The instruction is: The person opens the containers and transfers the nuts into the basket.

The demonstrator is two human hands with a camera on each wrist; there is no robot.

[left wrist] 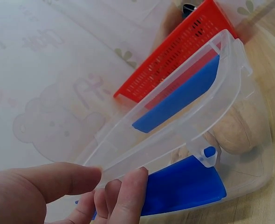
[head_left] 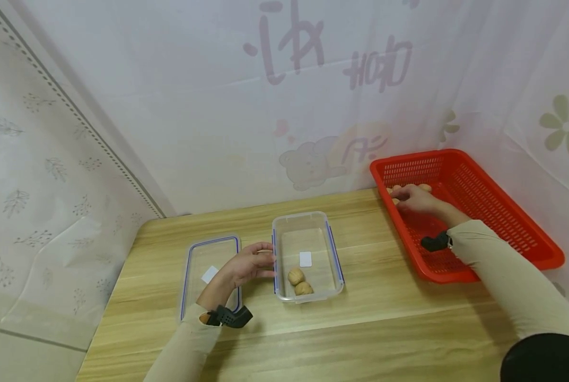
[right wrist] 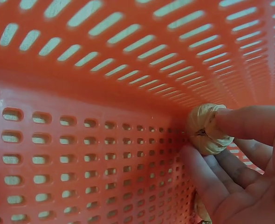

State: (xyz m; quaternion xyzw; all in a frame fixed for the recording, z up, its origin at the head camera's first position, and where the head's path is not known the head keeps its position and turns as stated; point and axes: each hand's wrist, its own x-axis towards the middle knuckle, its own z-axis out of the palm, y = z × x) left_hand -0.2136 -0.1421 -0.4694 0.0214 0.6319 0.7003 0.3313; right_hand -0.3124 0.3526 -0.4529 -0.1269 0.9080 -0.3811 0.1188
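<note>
My right hand (head_left: pixel 415 200) reaches into the red basket (head_left: pixel 420 268) and pinches a walnut (right wrist: pixel 206 128) between thumb and fingers, close to the basket's slotted wall. More walnuts (head_left: pixel 425 188) lie around it at the far left end, partly hidden by the hand. My left hand (head_left: pixel 253 263) is at the left side of a clear plastic box (head_left: pixel 310 233), fingertips against the wall by its blue latch (left wrist: pixel 184 186), with relaxed fingers. Inside the box, two walnuts (head_left: pixel 296 276) sit together at the near end, next to a white label (head_left: pixel 305 259).
A clear lid (head_left: pixel 212 245) with a blue seal lies left of the box, partly under the left forearm. Behind the wooden table (head_left: pixel 360 339) hangs a printed white curtain (head_left: pixel 208 132). The basket stands at the right, close to the curtain.
</note>
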